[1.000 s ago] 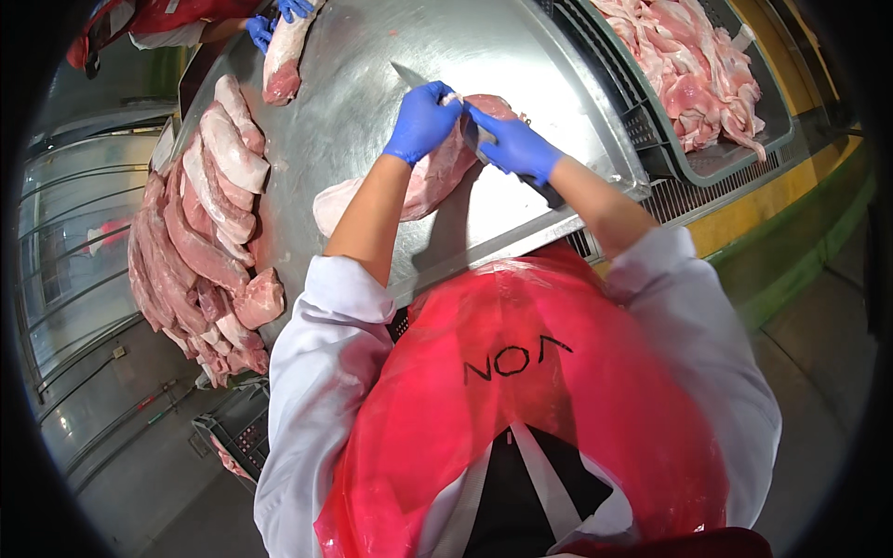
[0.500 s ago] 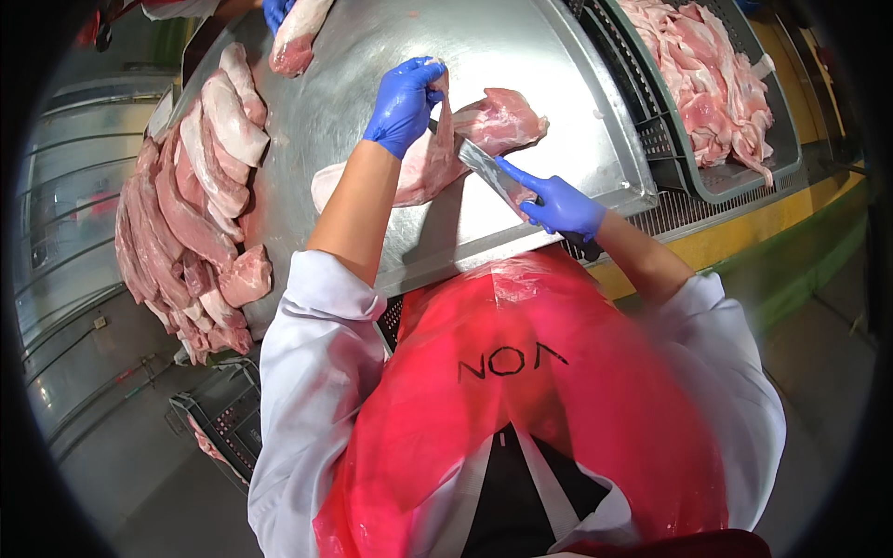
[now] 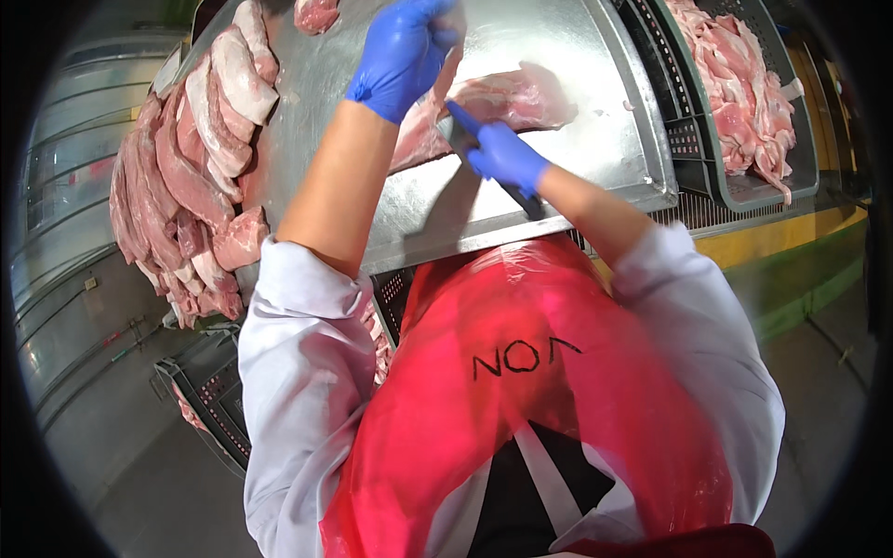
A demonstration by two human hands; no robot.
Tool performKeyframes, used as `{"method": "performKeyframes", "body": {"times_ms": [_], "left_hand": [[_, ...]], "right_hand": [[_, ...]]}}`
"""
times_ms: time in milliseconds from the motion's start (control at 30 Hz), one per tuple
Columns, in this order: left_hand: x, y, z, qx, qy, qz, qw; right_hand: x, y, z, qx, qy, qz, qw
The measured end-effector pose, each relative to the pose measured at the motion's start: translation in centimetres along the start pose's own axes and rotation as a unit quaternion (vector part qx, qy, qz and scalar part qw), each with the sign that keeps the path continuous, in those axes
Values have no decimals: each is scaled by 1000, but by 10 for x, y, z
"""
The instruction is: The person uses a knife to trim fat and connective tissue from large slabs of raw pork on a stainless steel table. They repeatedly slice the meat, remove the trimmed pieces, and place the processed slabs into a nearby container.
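My left hand (image 3: 402,60), in a blue glove, is closed on a thin strip of meat (image 3: 448,79) and holds it raised and taut. The strip runs down to a long pale pink piece of meat (image 3: 521,96), which looks like pork and lies on the metal table (image 3: 558,172). My gloved right hand (image 3: 510,156) is wrapped round the dark handle of a knife, its index finger stretched along the back of the blade. The knife's blade (image 3: 456,138) lies against the meat near the strip's base. My left hand and forearm hide part of the meat.
Several long pieces of meat (image 3: 191,177) are heaped at the table's left edge. Another piece (image 3: 316,14) lies at the far edge. A dark crate (image 3: 800,177) full of meat trimmings (image 3: 730,88) stands at the right. Another crate (image 3: 214,395) is low at the left.
My left hand has risen, pulling the strip higher and away from me. My right hand and the knife have moved left and farther forward along the meat.
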State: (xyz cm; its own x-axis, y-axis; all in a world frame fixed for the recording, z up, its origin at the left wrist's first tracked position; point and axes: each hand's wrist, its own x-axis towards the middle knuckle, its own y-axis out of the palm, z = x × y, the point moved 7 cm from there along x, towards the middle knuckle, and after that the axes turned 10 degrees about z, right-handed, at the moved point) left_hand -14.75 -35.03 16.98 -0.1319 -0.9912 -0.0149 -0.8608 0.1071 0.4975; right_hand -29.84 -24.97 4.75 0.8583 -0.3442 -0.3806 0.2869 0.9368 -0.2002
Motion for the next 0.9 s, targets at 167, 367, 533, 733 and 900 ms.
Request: {"method": "performKeyframes", "body": {"times_ms": [167, 367, 533, 733, 900], "left_hand": [[-25, 35, -64, 78, 69, -140, 985], [-19, 75, -76, 54, 41, -37, 997], [-53, 59, -131, 52, 118, -8, 992], [-69, 77, -149, 43, 120, -12, 992], [-104, 43, -198, 22, 154, 41, 987]], "right_hand": [[-27, 36, 1, 14, -15, 30, 999], [57, 32, 28, 66, -6, -58, 996], [0, 108, 33, -1, 6, 10, 1000], [83, 89, 53, 47, -46, -126, 990], [34, 174, 32, -79, -87, -112, 987]]}}
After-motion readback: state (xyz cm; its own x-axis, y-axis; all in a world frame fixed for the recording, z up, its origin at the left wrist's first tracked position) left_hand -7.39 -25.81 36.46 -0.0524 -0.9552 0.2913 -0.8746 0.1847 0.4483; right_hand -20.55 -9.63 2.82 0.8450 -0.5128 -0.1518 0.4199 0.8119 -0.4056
